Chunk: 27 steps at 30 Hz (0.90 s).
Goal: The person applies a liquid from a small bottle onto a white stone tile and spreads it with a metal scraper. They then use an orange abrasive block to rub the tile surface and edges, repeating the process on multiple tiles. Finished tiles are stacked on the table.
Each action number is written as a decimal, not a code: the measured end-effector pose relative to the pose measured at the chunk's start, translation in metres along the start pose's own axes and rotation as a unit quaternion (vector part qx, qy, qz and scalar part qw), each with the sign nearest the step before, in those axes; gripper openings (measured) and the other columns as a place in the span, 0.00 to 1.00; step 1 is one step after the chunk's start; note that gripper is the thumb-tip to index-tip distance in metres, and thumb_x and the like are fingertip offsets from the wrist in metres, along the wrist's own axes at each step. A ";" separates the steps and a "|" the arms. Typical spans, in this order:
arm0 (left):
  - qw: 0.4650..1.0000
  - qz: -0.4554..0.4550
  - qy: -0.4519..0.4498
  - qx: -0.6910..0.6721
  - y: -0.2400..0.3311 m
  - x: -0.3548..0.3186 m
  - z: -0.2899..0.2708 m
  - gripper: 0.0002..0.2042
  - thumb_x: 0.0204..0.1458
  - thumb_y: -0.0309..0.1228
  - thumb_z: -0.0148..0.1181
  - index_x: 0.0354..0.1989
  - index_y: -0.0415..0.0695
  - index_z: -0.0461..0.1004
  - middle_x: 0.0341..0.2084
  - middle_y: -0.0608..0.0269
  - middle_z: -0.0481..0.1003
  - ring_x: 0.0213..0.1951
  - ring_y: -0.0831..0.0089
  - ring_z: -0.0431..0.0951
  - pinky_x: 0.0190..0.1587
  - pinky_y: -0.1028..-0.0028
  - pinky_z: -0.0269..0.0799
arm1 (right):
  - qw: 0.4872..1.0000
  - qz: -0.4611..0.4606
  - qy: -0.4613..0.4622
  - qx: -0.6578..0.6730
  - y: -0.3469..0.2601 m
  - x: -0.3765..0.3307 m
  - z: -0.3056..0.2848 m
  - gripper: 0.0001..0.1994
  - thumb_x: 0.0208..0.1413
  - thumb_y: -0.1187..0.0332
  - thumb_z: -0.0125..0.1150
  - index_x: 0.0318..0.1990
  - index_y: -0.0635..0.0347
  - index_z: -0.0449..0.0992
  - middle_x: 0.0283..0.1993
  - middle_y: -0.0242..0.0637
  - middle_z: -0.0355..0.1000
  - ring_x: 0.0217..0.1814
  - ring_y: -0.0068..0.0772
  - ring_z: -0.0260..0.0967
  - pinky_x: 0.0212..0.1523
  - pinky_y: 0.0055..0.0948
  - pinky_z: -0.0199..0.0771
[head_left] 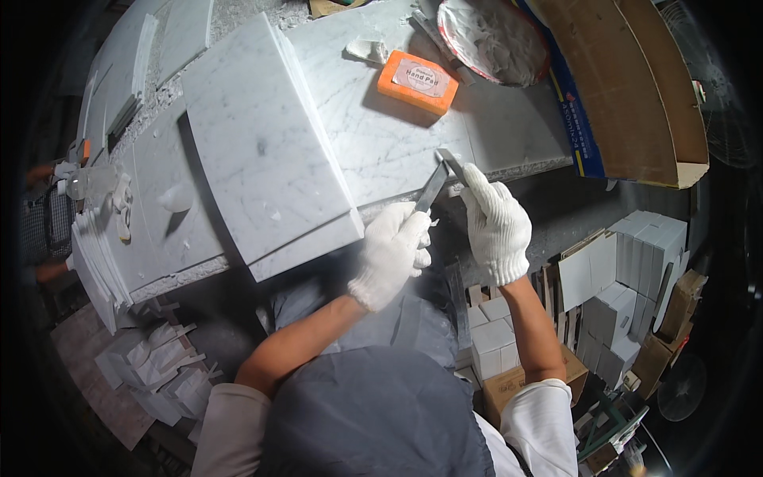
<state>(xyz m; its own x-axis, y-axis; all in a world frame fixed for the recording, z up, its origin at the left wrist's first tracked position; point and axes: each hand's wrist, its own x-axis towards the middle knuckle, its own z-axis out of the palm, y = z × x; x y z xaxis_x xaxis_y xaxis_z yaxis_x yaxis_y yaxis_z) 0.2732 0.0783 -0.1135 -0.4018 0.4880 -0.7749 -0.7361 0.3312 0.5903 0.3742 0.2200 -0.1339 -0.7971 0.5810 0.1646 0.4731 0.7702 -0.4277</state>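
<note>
Both my hands wear white knitted gloves and are held over the front edge of a marble work surface (373, 163). My left hand (391, 253) is closed around a flat grey metal blade (431, 191) that looks like a scraper, slanting up and away. In my right hand (497, 226) is a second narrow flat blade (453, 164), gripped with the index finger stretched along it. The two blades cross or touch near their far ends; exactly how they meet is too small to tell. Beyond them an orange hand pad (418, 83) with a pale label lies on the marble.
A stack of marble tiles (266, 143) stands left of my hands. Behind the pad sits a red-rimmed round container (493, 40) with whitish contents. An open cardboard box (612, 87) is at right. White boxes (612, 306) are piled lower right. Another person's arm (52, 271) shows far left.
</note>
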 end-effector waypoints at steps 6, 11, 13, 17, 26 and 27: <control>0.999 -0.020 -0.015 0.020 0.005 -0.003 -0.001 0.11 0.68 0.35 0.54 0.49 0.39 0.71 0.28 0.67 0.68 0.21 0.83 0.69 0.20 0.81 0.62 | 0.994 -0.082 0.031 0.060 0.010 -0.011 0.008 0.20 0.54 0.75 0.65 0.55 0.47 0.81 0.40 0.33 0.82 0.35 0.36 0.81 0.33 0.32 0.82; 0.999 -0.016 -0.015 0.028 0.007 -0.007 0.001 0.11 0.68 0.34 0.54 0.49 0.39 0.71 0.28 0.68 0.68 0.20 0.83 0.68 0.20 0.80 0.61 | 0.995 -0.092 0.034 0.007 0.022 -0.008 0.016 0.15 0.66 0.67 0.59 0.57 0.38 0.81 0.40 0.30 0.82 0.35 0.36 0.80 0.32 0.35 0.81; 0.999 -0.015 -0.018 0.024 0.007 -0.008 0.001 0.11 0.68 0.34 0.54 0.50 0.39 0.71 0.28 0.68 0.68 0.20 0.83 0.67 0.20 0.81 0.61 | 0.996 -0.090 0.009 -0.007 0.024 -0.008 0.015 0.15 0.66 0.66 0.59 0.57 0.38 0.81 0.40 0.32 0.81 0.35 0.37 0.79 0.32 0.35 0.80; 1.000 -0.015 -0.018 0.015 0.006 -0.007 0.000 0.12 0.68 0.35 0.54 0.50 0.39 0.70 0.27 0.68 0.68 0.20 0.84 0.67 0.20 0.81 0.60 | 0.996 -0.086 -0.024 0.021 0.024 -0.010 0.011 0.17 0.65 0.68 0.59 0.59 0.38 0.80 0.40 0.34 0.81 0.35 0.38 0.79 0.32 0.36 0.80; 1.000 -0.004 -0.008 0.028 0.002 -0.008 0.001 0.11 0.68 0.35 0.54 0.49 0.39 0.71 0.27 0.68 0.68 0.20 0.84 0.67 0.20 0.81 0.60 | 0.996 -0.088 -0.032 -0.011 0.018 -0.005 0.005 0.22 0.54 0.76 0.66 0.57 0.48 0.81 0.38 0.32 0.80 0.33 0.36 0.79 0.32 0.33 0.80; 1.000 0.003 -0.005 0.030 0.002 -0.007 0.001 0.11 0.68 0.35 0.54 0.48 0.39 0.71 0.27 0.68 0.68 0.20 0.84 0.67 0.20 0.81 0.60 | 0.995 -0.094 -0.036 -0.005 0.017 -0.004 0.004 0.21 0.54 0.76 0.66 0.56 0.48 0.81 0.38 0.33 0.80 0.34 0.36 0.79 0.32 0.33 0.80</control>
<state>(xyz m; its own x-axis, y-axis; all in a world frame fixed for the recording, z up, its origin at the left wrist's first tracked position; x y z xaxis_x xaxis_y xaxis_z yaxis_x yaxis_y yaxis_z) 0.2753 0.0760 -0.1065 -0.4005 0.4974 -0.7695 -0.6999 0.3759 0.6073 0.3840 0.2295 -0.1454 -0.8966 0.4066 0.1757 0.3169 0.8660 -0.3868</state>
